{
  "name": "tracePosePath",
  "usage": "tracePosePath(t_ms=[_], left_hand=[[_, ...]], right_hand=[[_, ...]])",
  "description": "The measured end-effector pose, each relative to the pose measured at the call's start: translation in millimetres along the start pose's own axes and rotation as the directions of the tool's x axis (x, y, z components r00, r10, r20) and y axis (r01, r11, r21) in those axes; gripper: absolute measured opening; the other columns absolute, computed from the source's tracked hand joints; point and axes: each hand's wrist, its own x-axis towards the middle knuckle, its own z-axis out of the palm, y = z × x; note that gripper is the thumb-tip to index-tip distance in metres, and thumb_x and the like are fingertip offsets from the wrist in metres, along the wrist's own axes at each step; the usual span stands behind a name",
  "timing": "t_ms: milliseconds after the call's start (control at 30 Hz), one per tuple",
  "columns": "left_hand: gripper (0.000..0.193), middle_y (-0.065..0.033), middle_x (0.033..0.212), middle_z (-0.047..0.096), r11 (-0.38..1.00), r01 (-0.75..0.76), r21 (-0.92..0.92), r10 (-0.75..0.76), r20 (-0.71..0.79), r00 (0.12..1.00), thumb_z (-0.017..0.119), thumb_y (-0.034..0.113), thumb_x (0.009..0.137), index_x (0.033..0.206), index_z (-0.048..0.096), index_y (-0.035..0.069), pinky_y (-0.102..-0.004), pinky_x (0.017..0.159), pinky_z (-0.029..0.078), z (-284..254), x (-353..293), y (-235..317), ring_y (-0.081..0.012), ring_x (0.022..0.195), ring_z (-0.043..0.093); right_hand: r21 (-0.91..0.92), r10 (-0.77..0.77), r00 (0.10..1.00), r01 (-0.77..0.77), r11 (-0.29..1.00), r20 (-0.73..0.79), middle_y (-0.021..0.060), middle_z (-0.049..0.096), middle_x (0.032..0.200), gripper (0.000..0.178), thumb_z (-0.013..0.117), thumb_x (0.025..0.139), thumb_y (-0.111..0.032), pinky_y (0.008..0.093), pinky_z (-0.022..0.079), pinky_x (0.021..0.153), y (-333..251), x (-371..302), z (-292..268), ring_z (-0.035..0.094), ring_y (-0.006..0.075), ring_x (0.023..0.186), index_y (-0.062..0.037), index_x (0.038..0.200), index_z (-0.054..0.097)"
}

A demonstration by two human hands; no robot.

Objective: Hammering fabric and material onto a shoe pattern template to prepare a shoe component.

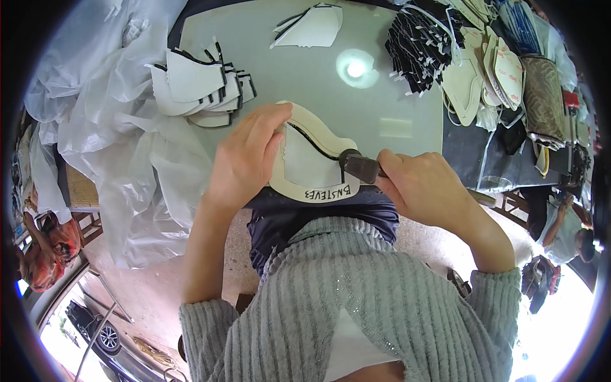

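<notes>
Cream template (299, 190) at table's (407, 105) 6 o'clock edge. Left hand (247, 151), at template's 9 o'clock: loosely curled, fingers touching rim. Right hand (423, 184), 4 o'clock: clenched around dark-headed tool (361, 167).

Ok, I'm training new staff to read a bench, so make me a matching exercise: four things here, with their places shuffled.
Things
1. Dark-headed tool
2. Plastic sheeting
3. Cream template
4. Black strips

Places
A. Bunched at the upper right
B. Touched by the left grip
C. Held in the right grip
D. Draped down the left side

Pairs: 1-C, 2-D, 3-B, 4-A
</notes>
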Motion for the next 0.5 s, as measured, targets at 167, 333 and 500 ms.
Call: tracePosePath(t_ms=[167, 333, 500], left_hand=[[0.035, -0.0144, 0.116, 0.066, 0.998, 0.05, 0.043, -0.052, 0.059, 0.997, 0.059, -0.006, 0.089, 0.122, 0.058, 0.002, -0.0294, 0.077, 0.053, -1, 1, 1, -0.0249, 0.088, 0.067], [0.038, -0.0151, 0.12, 0.064, 0.997, 0.076, -0.002, -0.076, 0.035, 0.996, 0.061, -0.004, 0.087, 0.125, 0.057, 0.002, -0.0314, 0.085, 0.052, -4, 6, 6, -0.0272, 0.098, 0.066], [0.038, -0.0159, 0.123, 0.06, 0.987, 0.16, 0.02, -0.154, -0.173, 0.973, 0.07, 0.007, 0.082, 0.119, 0.062, -0.001, -0.0428, 0.092, 0.048, 1, -16, 27, -0.0364, 0.113, 0.057]], right_hand=[[0.12, -0.071, 0.95, 0.112, 0.986, -0.304, 0.0141, 0.06, 0.062, 0.028, 0.056, 0.097, -0.028, 0.0446, 0.048, 0.051, -4, 4, 4, 0.061, 0.0353, 0.055, -0.0023, 0.087, 0.049], [0.535, 0.021, 0.996, 0.03, 0.844, -0.089, 0.0101, 0.062, 0.064, 0.026, 0.05, 0.101, -0.023, 0.0328, 0.047, 0.046, -2, 17, 9, 0.063, 0.0224, 0.054, 0.0006, 0.089, 0.05], [0.971, 0.222, 0.971, -0.135, 0.197, 0.09, 0.0075, 0.065, 0.075, 0.03, 0.044, 0.104, -0.025, 0.0237, 0.049, 0.048, -5, 35, 37, 0.067, 0.0135, 0.062, 0.0021, 0.097, 0.053]])
